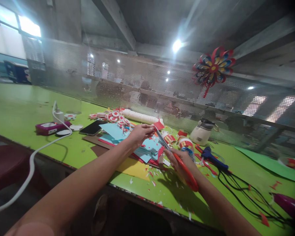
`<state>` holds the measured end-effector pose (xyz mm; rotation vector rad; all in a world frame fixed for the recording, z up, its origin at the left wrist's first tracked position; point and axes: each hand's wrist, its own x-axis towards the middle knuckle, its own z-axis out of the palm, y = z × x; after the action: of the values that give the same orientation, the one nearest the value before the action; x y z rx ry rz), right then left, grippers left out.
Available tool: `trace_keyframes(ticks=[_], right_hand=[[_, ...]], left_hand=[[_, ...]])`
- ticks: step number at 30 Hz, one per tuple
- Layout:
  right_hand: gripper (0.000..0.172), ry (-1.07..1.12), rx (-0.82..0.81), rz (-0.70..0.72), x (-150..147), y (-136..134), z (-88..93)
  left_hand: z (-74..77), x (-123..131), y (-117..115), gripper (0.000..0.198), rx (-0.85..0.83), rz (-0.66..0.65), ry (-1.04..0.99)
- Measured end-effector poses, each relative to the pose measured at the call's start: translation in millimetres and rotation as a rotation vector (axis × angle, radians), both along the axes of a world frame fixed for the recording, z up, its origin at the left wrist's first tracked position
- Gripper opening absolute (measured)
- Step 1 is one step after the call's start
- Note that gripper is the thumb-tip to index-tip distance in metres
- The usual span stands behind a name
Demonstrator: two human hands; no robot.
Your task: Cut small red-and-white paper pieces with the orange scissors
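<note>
My left hand (pixel 144 133) pinches a small piece of red paper (pixel 158 125) by its edge, above the pile of craft paper. In my right hand (pixel 180 162) is a pair of scissors (pixel 186 172) with orange-red handles. Their blades point up and away, with the tips close to the red paper; whether they touch it I cannot make out. Beneath both hands lie sheets of light blue paper (pixel 147 151), with red and brown sheets under them. A yellow sheet (pixel 132 167) sticks out at the near side. Paper snippets (pixel 153 183) are scattered near the table edge.
Red-and-white paper rounds (pixel 115 114) and a white roll (pixel 142 116) lie behind the pile. A phone (pixel 91 127) and a purple power socket (pixel 51 127) with a white cable are on the left. On the right are a cream bottle (pixel 202 132), a blue glue gun (pixel 212 157) and black cords.
</note>
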<state>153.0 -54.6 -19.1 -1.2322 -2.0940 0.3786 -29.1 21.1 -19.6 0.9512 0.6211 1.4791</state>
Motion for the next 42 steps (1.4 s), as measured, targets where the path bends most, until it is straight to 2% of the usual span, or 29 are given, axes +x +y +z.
trace_keyframes(ticks=[11,25,42], right_hand=[[0.041,0.032,-0.002,-0.009,2.2,3.7,-5.9],[0.037,-0.026,0.029,0.012,6.7,7.2,-6.9],[0.040,-0.111,0.061,-0.110,13.1,22.3,-10.9]], left_hand=[[-1.5,-1.8,3.5,0.008,-0.009,-0.009,0.019],[0.9,-3.3,-0.8,0.014,-0.048,-0.031,0.060],[-4.7,-5.8,4.3,0.011,-0.003,-0.001,0.079]])
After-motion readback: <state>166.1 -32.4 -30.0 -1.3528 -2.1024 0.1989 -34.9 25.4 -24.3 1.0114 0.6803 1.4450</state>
